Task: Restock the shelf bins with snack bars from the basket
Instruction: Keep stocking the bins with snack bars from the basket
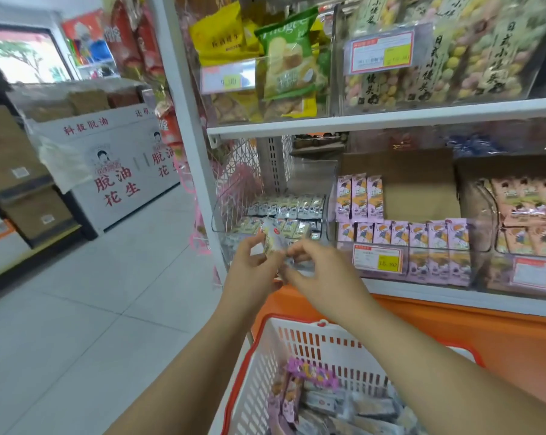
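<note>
Both my hands are raised in front of the leftmost clear shelf bin (216, 221), which holds rows of pale green and grey snack bars (286, 208). My left hand (249, 271) pinches a pale wrapped snack bar (273, 238), held upright just at the bin's front edge. My right hand (322, 277) meets it from the right, its fingertips on the bar's lower end and some blurred wrappers. Below, a white basket (297, 343) with a red rim holds several purple and grey snack bars (312, 400).
The neighbouring clear bin (422, 251) holds pink and purple bars, with a price tag (377, 259) on its front. Further right is another bin of pink bars (529, 215). Above hangs a shelf of bagged snacks (284, 58). Tiled floor (93, 309) lies to the left, with boxes beyond.
</note>
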`<state>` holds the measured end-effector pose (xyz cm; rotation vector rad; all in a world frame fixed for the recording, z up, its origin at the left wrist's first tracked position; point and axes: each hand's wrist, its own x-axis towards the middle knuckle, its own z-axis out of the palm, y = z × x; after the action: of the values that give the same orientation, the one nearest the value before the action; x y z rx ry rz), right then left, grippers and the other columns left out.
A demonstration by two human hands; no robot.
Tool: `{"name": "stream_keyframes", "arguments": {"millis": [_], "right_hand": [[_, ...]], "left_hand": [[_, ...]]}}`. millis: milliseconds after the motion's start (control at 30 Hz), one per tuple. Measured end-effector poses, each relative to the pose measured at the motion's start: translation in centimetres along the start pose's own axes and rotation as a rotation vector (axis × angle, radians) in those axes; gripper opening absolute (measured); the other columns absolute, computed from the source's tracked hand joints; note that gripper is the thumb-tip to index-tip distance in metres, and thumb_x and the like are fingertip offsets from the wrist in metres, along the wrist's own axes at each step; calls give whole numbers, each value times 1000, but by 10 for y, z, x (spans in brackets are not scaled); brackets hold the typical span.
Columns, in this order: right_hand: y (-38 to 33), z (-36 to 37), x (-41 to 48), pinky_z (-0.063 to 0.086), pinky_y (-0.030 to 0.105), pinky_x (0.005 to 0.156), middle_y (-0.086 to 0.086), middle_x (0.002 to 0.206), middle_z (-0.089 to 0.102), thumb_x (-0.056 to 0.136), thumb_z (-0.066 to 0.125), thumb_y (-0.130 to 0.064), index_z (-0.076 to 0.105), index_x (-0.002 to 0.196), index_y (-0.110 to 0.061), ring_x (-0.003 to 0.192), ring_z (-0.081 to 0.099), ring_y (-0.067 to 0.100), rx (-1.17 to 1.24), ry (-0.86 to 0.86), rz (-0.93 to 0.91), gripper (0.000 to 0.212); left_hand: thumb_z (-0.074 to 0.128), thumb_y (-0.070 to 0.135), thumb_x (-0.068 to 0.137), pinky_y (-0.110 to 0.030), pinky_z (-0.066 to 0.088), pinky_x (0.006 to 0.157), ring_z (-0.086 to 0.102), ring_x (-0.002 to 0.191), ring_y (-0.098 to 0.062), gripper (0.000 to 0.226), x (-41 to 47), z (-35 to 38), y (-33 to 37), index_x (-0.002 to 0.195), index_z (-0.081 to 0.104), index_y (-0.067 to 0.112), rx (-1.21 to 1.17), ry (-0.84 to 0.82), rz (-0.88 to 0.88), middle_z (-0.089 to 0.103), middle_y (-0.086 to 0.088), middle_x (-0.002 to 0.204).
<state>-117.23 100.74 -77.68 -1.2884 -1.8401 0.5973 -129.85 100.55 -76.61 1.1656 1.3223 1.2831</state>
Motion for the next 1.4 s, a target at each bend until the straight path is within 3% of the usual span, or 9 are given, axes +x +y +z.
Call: {"name": "stream_keyframes", "arguments": {"millis": [67,233,333,433,600,733,1000,1200,1400], "right_hand": [[8,-5,8,41,26,90,-9,116,60,88,64,-34,60,119,-33,114,50,8,-50,-57,0,31],[45,-29,32,37,32,99,-3,125,60,93,56,-23,60,125,-23,118,48,18,-286,142,98,33],[65,-32,36,35,37,104,-2,126,60,93,54,-19,61,124,-23,121,47,21,-330,98,142,33],[72,-28,36,24,32,106,-11,124,59,94,52,-24,61,121,-30,123,46,17,-411,88,114,30],[76,-25,39,19,27,103,-17,123,58,93,51,-29,60,117,-37,118,46,9,-448,116,96,27],[79,-24,41,21,27,98,-16,118,60,92,53,-29,62,114,-36,112,48,10,-429,124,88,25],[80,-21,43,20,26,98,-18,114,60,93,51,-31,62,114,-38,108,48,7,-459,125,92,25],[80,-20,43,19,26,101,-18,113,59,93,51,-32,62,113,-39,107,48,6,-476,124,98,24],[79,-19,43,20,26,100,-17,113,59,93,51,-32,63,112,-38,107,49,7,-478,131,92,23]], "left_hand": [[59,15,92,-38,57,79,67,83,-20,36,18,1,3,125,47,23,51,22,19,67,-4,94],[61,25,91,-41,54,84,64,83,-15,39,76,11,14,128,50,20,400,31,130,63,3,96],[59,26,91,-22,49,62,60,70,-12,30,105,27,14,120,58,19,612,-45,151,64,-1,102],[60,27,90,-20,40,50,53,58,-8,19,127,46,9,108,63,20,771,-111,126,63,1,91],[58,21,90,-22,36,53,47,56,-13,27,148,66,7,115,65,14,828,-217,49,59,-2,71],[54,11,88,-25,44,71,54,77,-19,27,154,73,5,110,69,12,1038,-328,44,66,-9,98],[55,12,87,-25,41,70,51,82,-20,28,163,73,5,112,66,13,1190,-412,86,57,-4,93],[58,18,83,-27,41,65,52,70,-21,19,169,71,-3,64,58,21,1339,-425,83,51,2,66],[58,13,82,-25,43,59,54,71,-22,22,173,70,-7,101,69,12,1302,-453,69,64,-8,88]]}}
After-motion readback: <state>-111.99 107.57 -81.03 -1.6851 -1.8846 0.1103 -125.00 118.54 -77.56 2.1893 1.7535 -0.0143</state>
